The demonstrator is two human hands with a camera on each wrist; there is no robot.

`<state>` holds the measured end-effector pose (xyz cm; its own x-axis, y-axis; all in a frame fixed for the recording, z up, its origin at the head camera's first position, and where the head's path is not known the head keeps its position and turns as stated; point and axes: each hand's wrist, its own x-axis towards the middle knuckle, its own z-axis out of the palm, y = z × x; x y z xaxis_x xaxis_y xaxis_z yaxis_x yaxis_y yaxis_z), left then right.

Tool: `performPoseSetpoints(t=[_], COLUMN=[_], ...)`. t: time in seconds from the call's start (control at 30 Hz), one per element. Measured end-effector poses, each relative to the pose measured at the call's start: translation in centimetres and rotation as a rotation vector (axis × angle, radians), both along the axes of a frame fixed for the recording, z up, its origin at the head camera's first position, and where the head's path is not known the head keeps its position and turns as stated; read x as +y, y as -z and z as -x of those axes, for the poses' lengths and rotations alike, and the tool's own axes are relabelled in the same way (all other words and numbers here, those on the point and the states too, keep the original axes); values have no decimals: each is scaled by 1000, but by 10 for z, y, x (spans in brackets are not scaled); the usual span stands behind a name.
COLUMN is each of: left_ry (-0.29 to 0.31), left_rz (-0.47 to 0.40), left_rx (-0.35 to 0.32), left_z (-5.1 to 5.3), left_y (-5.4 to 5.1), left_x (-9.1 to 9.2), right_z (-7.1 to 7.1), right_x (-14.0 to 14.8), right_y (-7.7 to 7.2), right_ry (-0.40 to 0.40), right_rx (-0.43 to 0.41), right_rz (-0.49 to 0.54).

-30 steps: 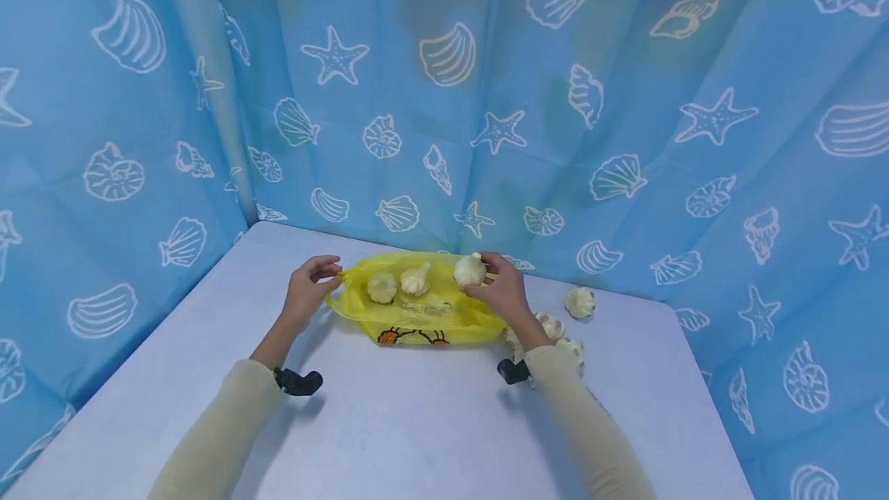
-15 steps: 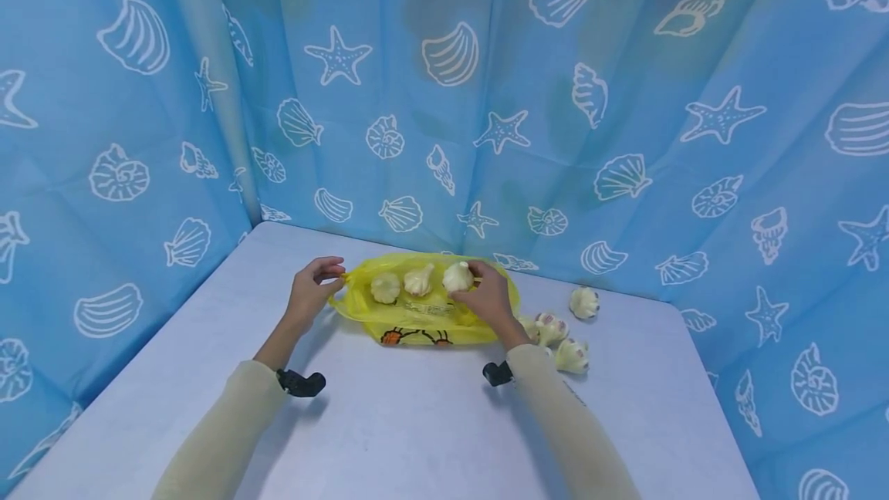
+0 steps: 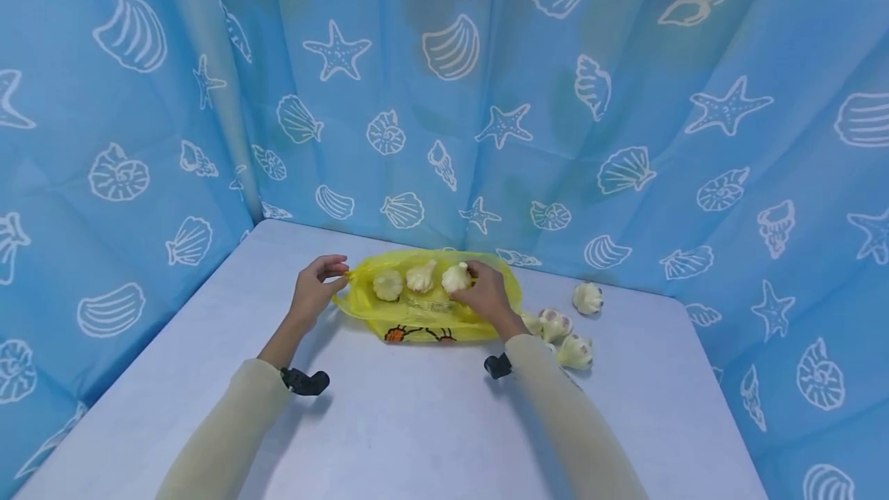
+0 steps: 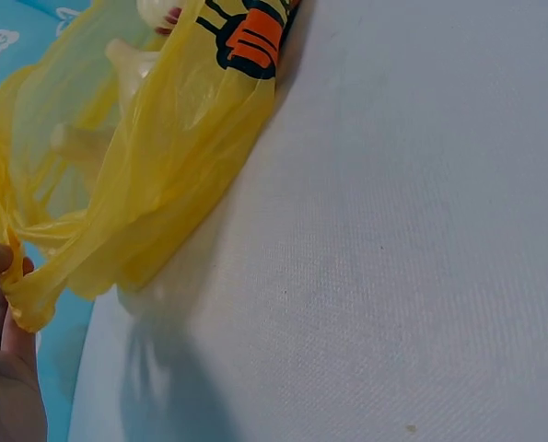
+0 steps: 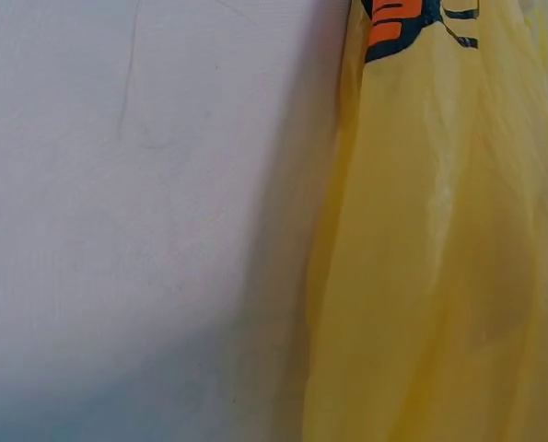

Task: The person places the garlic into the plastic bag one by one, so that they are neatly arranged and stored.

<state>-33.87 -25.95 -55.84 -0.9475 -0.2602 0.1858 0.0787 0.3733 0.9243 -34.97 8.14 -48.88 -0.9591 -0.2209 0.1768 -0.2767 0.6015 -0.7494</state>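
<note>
A thin yellow plastic bag (image 3: 479, 322) with an orange and black print lies spread on the table, its mouth open upward. My left hand (image 3: 312, 290) pinches its left end between thumb and fingers; the left wrist view shows the gathered yellow corner (image 4: 34, 299) there. Over the bag's right part, my right hand (image 3: 488, 293) holds a white garlic bulb (image 3: 455, 277) by its side. Two more garlic bulbs sit in the bag to its left, one in the middle (image 3: 420, 277) and one farther left (image 3: 387, 285). The right wrist view shows only bag and table, not the hand.
Right of the bag, several garlic bulbs (image 3: 575, 352) lie clustered beside my right forearm. A single bulb (image 3: 587, 298) lies farther back. The white table (image 3: 389, 423) ends at a blue shell-patterned curtain (image 3: 417, 99) behind and at both sides.
My right hand has moved left and slightly down with its garlic bulb, bringing it beside the other two in the bag. My left hand keeps its pinch on the bag's end.
</note>
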Motion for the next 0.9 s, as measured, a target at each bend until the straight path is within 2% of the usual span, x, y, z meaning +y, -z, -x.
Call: performPoseSetpoints(t=[0.07,0.2,0.3,0.43,0.53,0.73,0.9], left_ry=[1,10,4,8,30,41,42], left_rz=[6,-42,-85,-97,-113,-135,-140], left_rx=[-5,-16,-57,-68,-41,-42,-37], left_z=[-4,-26,-42,-44,-44,-45,-46], left_y=[-4,-33,-54,-57,-57,-60,-58], left_x=[2,13,22,22,21,22,20], right_z=[1,3,6,10,11,11,10], right_x=[-2,-7,-11,-16,-18,-20,-21], right_y=[0,0,1,3,4,7,12], right_ry=[-2,-8,-10,-6,1,21,45], right_rx=[-6,-2,-6,-7,-8,-17,-30], right_rz=[6,14,14,-2,-17,-23,-47])
